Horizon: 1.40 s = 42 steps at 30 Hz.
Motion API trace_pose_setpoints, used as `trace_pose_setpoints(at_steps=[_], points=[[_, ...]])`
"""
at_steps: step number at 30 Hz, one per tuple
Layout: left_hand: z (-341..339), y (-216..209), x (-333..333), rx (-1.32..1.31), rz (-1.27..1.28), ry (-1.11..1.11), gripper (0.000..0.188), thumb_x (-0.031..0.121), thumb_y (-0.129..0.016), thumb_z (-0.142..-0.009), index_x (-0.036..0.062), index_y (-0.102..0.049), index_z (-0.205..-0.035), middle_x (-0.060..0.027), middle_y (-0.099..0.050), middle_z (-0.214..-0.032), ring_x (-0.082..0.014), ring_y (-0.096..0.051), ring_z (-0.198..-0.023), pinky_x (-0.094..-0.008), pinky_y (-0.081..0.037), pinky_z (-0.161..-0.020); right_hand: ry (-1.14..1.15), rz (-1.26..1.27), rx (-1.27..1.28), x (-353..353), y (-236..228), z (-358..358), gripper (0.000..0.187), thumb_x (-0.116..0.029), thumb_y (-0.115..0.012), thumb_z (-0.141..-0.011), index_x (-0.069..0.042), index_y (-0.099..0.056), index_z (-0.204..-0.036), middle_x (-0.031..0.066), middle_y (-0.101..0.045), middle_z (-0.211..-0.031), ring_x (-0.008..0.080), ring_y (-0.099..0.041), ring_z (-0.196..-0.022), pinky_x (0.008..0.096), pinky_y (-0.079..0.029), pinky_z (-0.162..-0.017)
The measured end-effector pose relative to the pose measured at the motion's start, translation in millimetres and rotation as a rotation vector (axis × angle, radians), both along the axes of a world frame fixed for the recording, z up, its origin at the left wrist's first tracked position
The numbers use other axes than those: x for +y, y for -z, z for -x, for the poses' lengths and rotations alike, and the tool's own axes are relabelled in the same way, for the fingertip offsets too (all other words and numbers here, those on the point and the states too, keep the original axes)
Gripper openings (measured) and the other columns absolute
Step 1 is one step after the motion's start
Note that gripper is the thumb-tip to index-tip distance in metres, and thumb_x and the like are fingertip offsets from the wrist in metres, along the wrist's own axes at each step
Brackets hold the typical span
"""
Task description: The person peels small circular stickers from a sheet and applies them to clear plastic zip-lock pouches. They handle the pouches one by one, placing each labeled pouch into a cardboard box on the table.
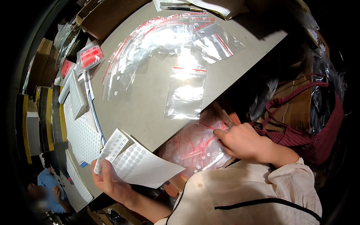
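My left hand [108, 179] grips a sheet of round stickers [129, 159]; its curled upper part shows printed labels, and the right part is bare backing. My right hand [240, 141] is closed, fingers curled, at the upper right of a heap of clear zip bags [193, 148] with red seal lines and small round stickers. Whatever its fingers may hold is hidden. The heap lies in front of me, below the table's edge. A single clear zip bag [185, 93] lies flat near that edge, its lower end slightly overhanging.
Overlapping zip bags [129, 56] fan in an arc across the grey table [123, 116]. Label sheets [80, 129] and a red-and-clear packet [91, 56] lie left. A cardboard box [105, 18] stands behind; a maroon bag [330, 116] is at right. Another person [52, 189] is at lower left.
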<state>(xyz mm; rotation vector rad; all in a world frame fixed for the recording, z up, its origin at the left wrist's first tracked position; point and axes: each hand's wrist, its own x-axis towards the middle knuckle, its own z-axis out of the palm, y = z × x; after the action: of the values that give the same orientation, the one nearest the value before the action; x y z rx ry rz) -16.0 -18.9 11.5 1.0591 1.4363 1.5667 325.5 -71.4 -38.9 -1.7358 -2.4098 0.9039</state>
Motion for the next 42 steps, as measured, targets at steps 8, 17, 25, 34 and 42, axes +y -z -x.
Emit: trace_pose_setpoints(at_steps=[8, 17, 25, 34, 42], points=[[-7, 0, 0, 0.023, -0.011, -0.090, 0.020, 0.015, -0.062, -0.096, -0.0041, -0.063, -0.103, -0.0115, -0.067, -0.098, -0.0152, -0.063, -0.087, -0.0280, -0.049, -0.085, 0.035, -0.084, 0.104, 5, 11, 2, 0.040, -0.010, -0.059, -0.088, 0.015, -0.049, -0.118, 0.0193, -0.062, -0.059, 0.0386, -0.065, -0.054, 0.0514, -0.050, -0.050], [14, 7, -2, 0.082, 0.001, -0.081, 0.023, 0.015, -0.070, -0.093, -0.0027, -0.066, -0.107, -0.0152, -0.070, -0.105, -0.0188, -0.068, -0.093, -0.0317, -0.054, -0.086, 0.004, 0.162, 0.141, -14, 11, -5, 0.046, -0.012, -0.063, -0.086, 0.009, -0.050, -0.125, 0.0151, -0.065, -0.062, 0.0370, -0.066, -0.055, 0.0503, -0.050, -0.052], [24, 16, -3, 0.155, -0.044, -0.157, 0.034, 0.019, -0.070, -0.096, -0.0021, -0.065, -0.121, -0.0159, -0.071, -0.113, -0.0194, -0.070, -0.103, -0.0312, -0.057, -0.092, 0.081, -0.104, -0.007, 4, 8, 8, 0.033, -0.010, -0.066, -0.080, 0.005, -0.054, -0.107, 0.0112, -0.061, -0.055, 0.0264, -0.064, -0.047, 0.0394, -0.046, -0.042], [31, 21, -9, 0.102, -0.053, -0.166, 0.039, 0.019, -0.068, -0.096, -0.0046, -0.061, -0.126, -0.0181, -0.069, -0.115, -0.0254, -0.069, -0.105, -0.0375, -0.056, -0.094, 0.036, -0.118, -0.121, 0, 18, 13, 0.028, -0.010, -0.065, -0.080, 0.003, -0.054, -0.102, 0.0139, -0.061, -0.055, 0.0278, -0.063, -0.046, 0.0421, -0.046, -0.040], [49, 23, -14, 0.062, -0.046, -0.055, 0.036, 0.016, -0.067, -0.094, -0.0056, -0.060, -0.122, -0.0135, -0.065, -0.101, -0.0207, -0.063, -0.091, -0.0326, -0.051, -0.082, 0.188, 0.129, -0.041, 10, 5, 17, 0.033, -0.015, -0.062, -0.090, 0.004, -0.051, -0.114, 0.0209, -0.066, -0.068, 0.0429, -0.066, -0.065, 0.0530, -0.053, -0.059]])
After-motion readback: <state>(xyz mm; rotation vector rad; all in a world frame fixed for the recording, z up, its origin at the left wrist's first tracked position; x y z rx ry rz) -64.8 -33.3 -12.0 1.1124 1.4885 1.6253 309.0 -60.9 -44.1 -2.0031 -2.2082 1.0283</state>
